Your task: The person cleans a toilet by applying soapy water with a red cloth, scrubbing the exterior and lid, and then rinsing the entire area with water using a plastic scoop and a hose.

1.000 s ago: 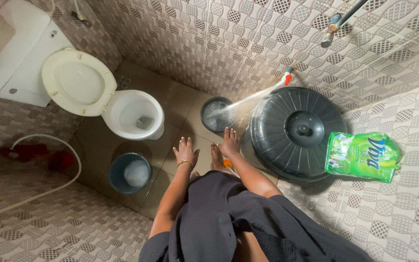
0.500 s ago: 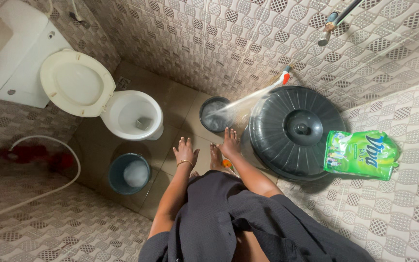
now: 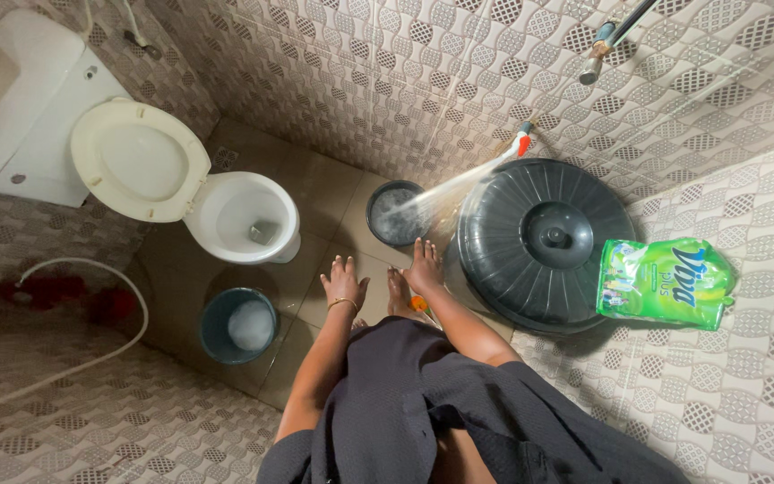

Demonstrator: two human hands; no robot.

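I look straight down in a tiled bathroom. My left hand (image 3: pixel 344 281), with a thin bangle on the wrist, hangs open with fingers spread above the brown floor. My right hand (image 3: pixel 425 268) is also open and empty, close to the left side of a large black lidded drum (image 3: pixel 544 240). A wall tap (image 3: pixel 520 143) sprays water into a small dark bucket (image 3: pixel 394 213) just beyond my hands. My bare foot (image 3: pixel 398 292) shows between them, with a small orange object (image 3: pixel 419 304) beside it.
A white toilet (image 3: pixel 242 215) with its seat lid raised stands at the left. A blue bucket (image 3: pixel 238 324) of foamy water sits below it. A green detergent pouch (image 3: pixel 665 282) lies on the drum's right edge. A white hose (image 3: pixel 91 269) curves along the left wall.
Both hands stay where they were. The view has shifted slightly, and water keeps running into the small bucket.
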